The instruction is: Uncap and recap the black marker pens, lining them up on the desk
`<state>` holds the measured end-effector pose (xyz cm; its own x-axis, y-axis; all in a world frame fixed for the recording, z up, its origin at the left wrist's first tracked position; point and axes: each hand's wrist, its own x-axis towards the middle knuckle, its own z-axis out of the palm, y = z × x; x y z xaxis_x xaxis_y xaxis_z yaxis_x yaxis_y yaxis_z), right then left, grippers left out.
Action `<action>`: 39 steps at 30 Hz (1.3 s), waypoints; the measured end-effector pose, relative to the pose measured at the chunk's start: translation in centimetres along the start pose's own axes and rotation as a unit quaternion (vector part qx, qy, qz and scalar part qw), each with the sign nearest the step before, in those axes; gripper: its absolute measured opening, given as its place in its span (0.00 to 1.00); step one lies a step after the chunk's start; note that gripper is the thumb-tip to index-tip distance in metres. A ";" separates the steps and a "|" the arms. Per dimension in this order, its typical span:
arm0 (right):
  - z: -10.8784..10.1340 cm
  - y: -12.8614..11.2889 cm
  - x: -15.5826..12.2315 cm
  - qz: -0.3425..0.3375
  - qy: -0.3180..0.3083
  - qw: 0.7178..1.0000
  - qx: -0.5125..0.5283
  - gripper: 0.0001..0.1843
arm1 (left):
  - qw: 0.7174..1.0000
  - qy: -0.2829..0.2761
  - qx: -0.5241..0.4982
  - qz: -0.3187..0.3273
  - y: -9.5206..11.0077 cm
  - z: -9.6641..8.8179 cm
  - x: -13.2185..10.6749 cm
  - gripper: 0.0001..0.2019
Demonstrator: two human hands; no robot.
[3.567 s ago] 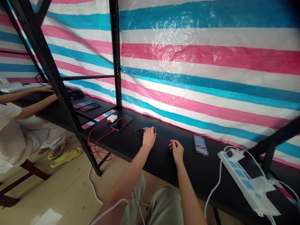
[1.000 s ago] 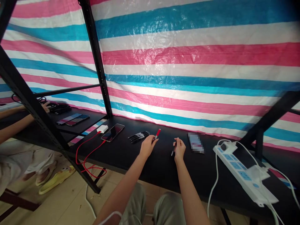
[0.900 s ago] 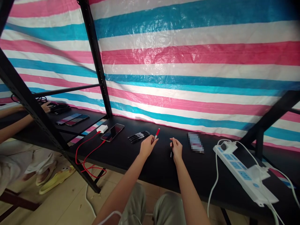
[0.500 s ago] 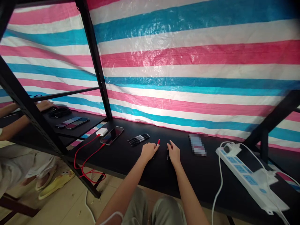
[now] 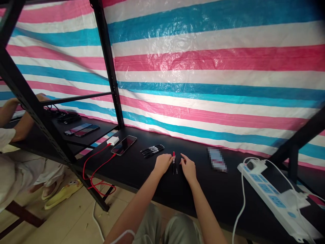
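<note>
My left hand (image 5: 163, 164) is closed at the near middle of the black table, its fingertips pinched at a red-tipped pen (image 5: 174, 154). Close along the right side of that pen lies a dark pen (image 5: 177, 170); both point away from me. Just right of them is my right hand (image 5: 188, 167), its index finger stretched out and a gap between its fingertips and the pens. Its lower fingers are curled and partly hidden. Beyond my left hand lies a loose bundle of several black pens (image 5: 152, 150).
A phone (image 5: 124, 145) with a white charger (image 5: 113, 141) and red cable (image 5: 90, 156) lies left. A blurred-out packet-like item (image 5: 217, 159) and a white power strip (image 5: 273, 196) are right. Another person's arm (image 5: 25, 123) reaches beyond the black frame (image 5: 108, 61).
The dark pen that was under my right hand now lies beside the red-tipped pen. My right hand has come off it. The view has shifted slightly.
</note>
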<state>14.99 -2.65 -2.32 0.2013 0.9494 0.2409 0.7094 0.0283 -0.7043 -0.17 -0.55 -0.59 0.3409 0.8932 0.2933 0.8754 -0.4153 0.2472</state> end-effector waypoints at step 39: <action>-0.7 -1.0 0.0 0.042 -0.077 0.897 0.433 0.33 | 0.989 0.146 0.003 0.003 -0.1 -1.0 -1.3 0.11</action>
<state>14.76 -2.91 -1.23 0.0868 0.9896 0.1144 -0.1082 0.1236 -0.9864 -1.09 -1.85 -0.04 0.2339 0.8027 0.5486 0.8757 -0.4191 0.2399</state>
